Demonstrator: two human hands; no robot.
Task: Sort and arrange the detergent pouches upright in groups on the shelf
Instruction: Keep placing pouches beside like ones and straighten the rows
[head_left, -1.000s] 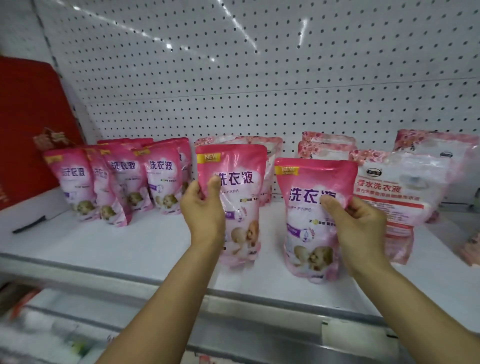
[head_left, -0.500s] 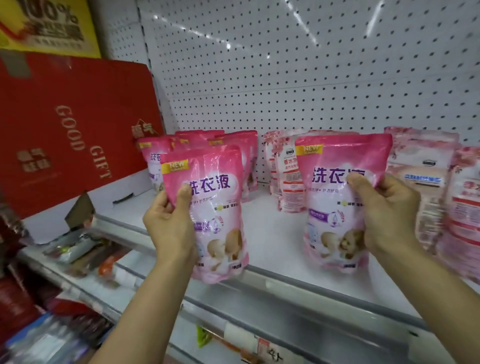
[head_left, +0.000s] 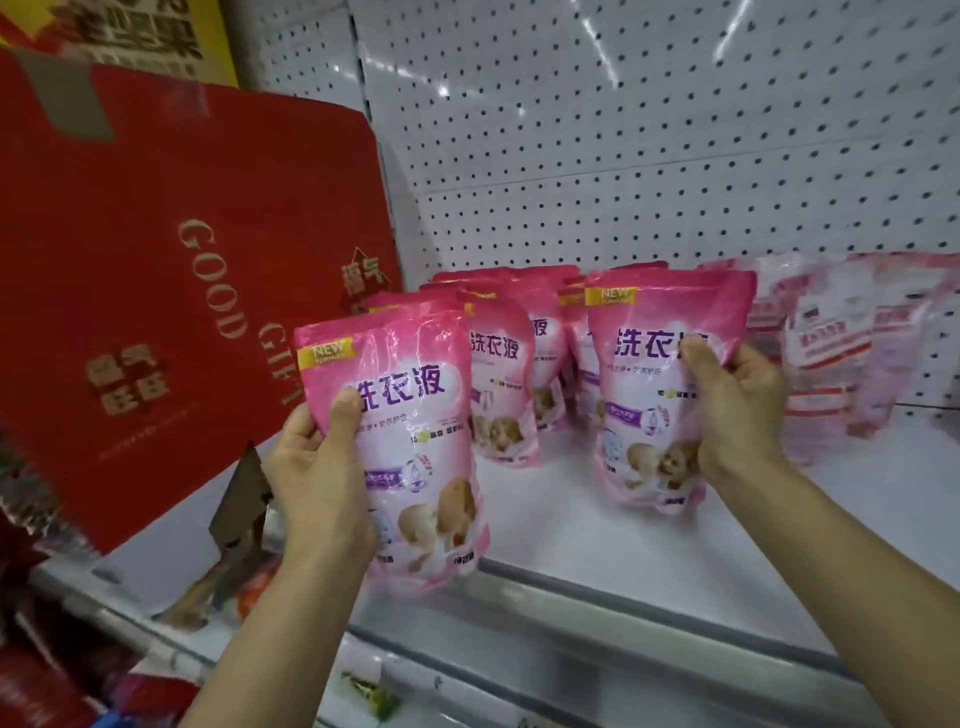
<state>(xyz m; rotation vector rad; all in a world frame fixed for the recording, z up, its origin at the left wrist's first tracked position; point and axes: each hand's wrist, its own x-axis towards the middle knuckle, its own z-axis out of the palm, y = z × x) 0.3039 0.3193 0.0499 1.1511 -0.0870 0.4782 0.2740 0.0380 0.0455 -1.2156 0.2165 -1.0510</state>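
Pouches held upright, one per hand: left hand (head_left: 317, 467) gripped the left pouch (head_left: 410, 447) above the shelf (head_left: 597, 551) edge; right hand (head_left: 737, 410) gripped the right pouch (head_left: 654, 384), thumbs across fronts, near the pink group (head_left: 511, 364).

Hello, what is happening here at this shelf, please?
A person is sorting pink detergent pouches on a white shelf. The left hand holds one pouch over the shelf's front edge; the right hand holds another pouch further in. Behind them a group of same pink pouches stands upright.
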